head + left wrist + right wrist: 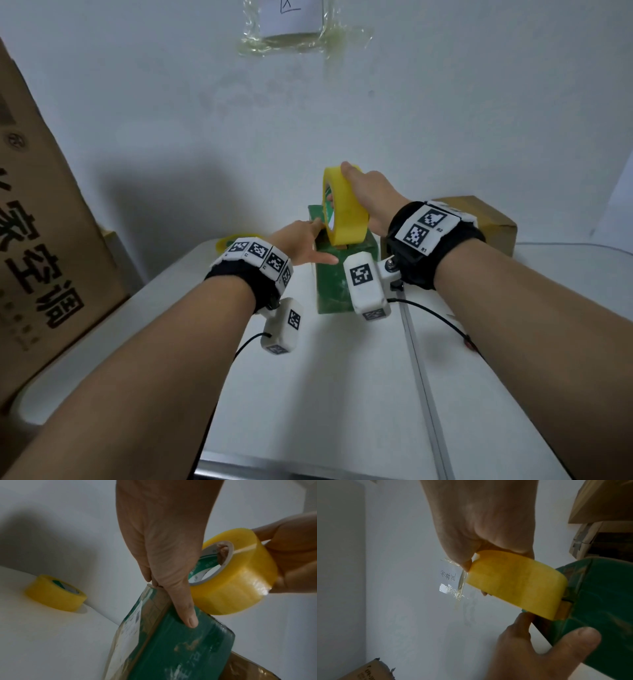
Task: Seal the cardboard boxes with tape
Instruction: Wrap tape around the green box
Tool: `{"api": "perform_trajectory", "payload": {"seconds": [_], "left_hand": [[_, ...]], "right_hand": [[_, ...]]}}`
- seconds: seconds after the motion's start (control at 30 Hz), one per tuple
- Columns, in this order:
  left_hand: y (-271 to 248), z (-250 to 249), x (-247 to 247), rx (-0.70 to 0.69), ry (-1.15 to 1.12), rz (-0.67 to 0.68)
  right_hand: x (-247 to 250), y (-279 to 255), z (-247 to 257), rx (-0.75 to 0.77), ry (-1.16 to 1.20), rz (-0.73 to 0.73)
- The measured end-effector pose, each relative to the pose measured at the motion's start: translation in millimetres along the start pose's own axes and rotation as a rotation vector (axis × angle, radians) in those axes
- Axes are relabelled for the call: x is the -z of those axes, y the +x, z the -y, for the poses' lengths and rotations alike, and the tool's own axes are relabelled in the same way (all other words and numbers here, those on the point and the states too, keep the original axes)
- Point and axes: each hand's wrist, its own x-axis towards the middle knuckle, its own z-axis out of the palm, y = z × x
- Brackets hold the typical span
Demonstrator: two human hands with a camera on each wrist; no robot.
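A green cardboard box [334, 284] stands on the white table [308, 394], wrapped in glossy clear tape. My left hand [313, 240] clamps its top left edge; the thumb [188, 618] lies flat on the top and the fingers run down the side, mostly hidden. My right hand [347, 180] grips a yellow tape roll [349, 222] upright, with the thumb over the rim and fingers through the core. The roll [513, 582] touches the far end of the box top [599, 608]. In the left wrist view the roll [240, 577] sits just behind the thumb.
A second yellow tape roll [54, 593] lies flat at the table's back left, by the wall. A tall printed brown carton [41, 240] leans at the left. A smaller brown box [479, 222] sits at the back right. A paper note [291, 20] is taped to the wall.
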Motion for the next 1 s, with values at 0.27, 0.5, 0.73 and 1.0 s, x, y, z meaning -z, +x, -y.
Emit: {"api": "perform_trajectory", "payload": {"seconds": [0.27,0.5,0.73,1.0], "left_hand": [[6,6,7,0.094,0.040,-0.007],[6,0,10,0.076,0.131,0.004],[9,-5,12,0.064,0.153,0.032],[10,-3,10,0.084,0.083,0.017]], "right_hand": [[8,-39,2,0.014,-0.066,0.054],[20,-63,-45,-0.091,-0.032,0.023],[26,-81,-70,-0.146,0.007,0.017],[23,-98,-98,-0.198,-0.062,-0.004]]}}
